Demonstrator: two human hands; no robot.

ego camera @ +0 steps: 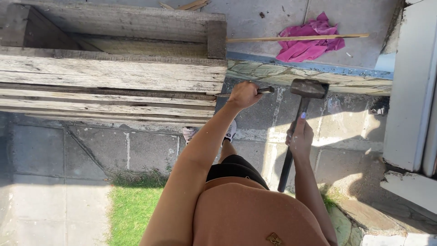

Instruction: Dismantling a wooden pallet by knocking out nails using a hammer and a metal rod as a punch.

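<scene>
The right hand [299, 136] has its grip clenched around the dark handle of a hammer [300, 114], partway up the shaft, so that the heavy grey head stands above the fist and the end of the handle points down toward the body. The left hand [244, 94] is clenched on a chisel [259, 91], a thin dark bar held level, its far end pushed into the edge of the pallet [109, 77] and its near end pointing at the hammer head, just beside it but apart. The pallet is of weathered grey boards and lies to the left, its corner block near the fist. A shoe [189, 133] shows under the left forearm on the paving [150, 150]. Beyond, on a grey floor, a pink cloth [309, 48] lies crumpled with a thin wooden stick [255, 39] across it. A white frame [409, 91] stands at the right, and a patch of grass [132, 209] lies at lower left.
</scene>
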